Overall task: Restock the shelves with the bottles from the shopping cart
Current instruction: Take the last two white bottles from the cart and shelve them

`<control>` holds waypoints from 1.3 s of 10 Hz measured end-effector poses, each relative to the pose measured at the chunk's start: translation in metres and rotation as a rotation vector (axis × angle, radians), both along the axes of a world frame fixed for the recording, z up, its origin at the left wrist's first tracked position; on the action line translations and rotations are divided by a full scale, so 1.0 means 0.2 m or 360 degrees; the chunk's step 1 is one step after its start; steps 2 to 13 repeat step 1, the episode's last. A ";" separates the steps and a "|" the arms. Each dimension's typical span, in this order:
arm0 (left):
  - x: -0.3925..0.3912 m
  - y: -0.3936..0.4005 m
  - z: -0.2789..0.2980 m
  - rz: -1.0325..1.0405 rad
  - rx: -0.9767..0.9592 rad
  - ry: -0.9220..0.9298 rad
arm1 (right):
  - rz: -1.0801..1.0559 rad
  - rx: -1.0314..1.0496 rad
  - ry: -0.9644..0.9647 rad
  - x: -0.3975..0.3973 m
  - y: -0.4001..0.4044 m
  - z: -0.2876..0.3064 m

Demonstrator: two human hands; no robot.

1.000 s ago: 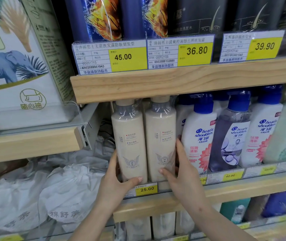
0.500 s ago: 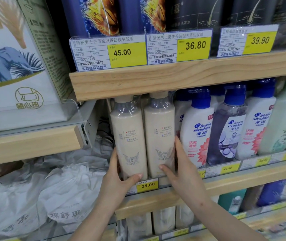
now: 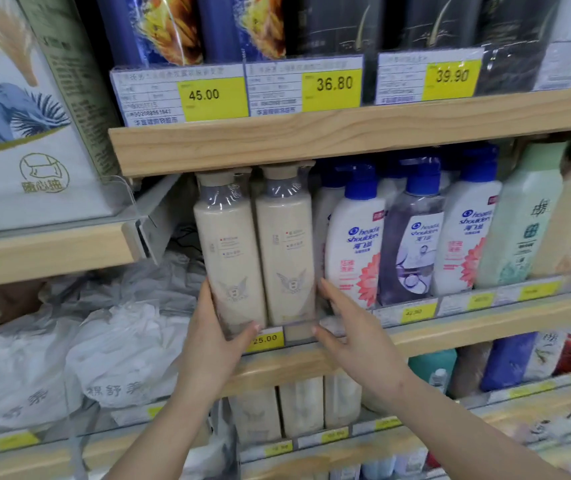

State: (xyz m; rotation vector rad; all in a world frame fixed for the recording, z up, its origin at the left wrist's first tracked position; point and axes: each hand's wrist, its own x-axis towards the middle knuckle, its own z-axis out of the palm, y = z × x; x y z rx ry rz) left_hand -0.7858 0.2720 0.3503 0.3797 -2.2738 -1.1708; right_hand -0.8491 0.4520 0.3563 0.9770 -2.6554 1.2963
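Bottles: two cream bottles, left [image 3: 230, 258] and right [image 3: 286, 251], are standing upright side by side on the shelf [image 3: 467, 327], beside blue-capped shampoo [image 3: 353, 244]. Left hand [image 3: 213, 344] is gripping the left bottle's base, thumb curling across its front. Right hand [image 3: 353, 334] is lying beside the right bottle with straight fingers; contact is unclear. Price tag [image 3: 266, 338] is reading 25.00.

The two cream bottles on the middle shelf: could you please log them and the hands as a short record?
bottles: two tall cream plastic bottles, left and right, upright, side by side
shelf: pale wooden shelf
left hand: left hand holds the left bottle's base, thumb across its front
right hand: right hand open beside the right bottle; contact unclear
price tag: yellow 25.00 price label below the bottles
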 end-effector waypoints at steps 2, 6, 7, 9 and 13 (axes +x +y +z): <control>0.03 0.10 -0.02 0.0273 -0.0264 -0.0063 | 0.0025 0.0056 -0.0014 0.01 0.16 -0.01; 0.03 0.10 -0.02 0.0273 -0.0264 -0.0063 | 0.0025 0.0056 -0.0014 0.01 0.16 -0.01; 0.03 0.10 -0.02 0.0273 -0.0264 -0.0063 | 0.0025 0.0056 -0.0014 0.01 0.16 -0.01; 0.03 0.10 -0.02 0.0273 -0.0264 -0.0063 | 0.0025 0.0056 -0.0014 0.01 0.16 -0.01; 0.03 0.10 -0.02 0.0273 -0.0264 -0.0063 | 0.0025 0.0056 -0.0014 0.01 0.16 -0.01</control>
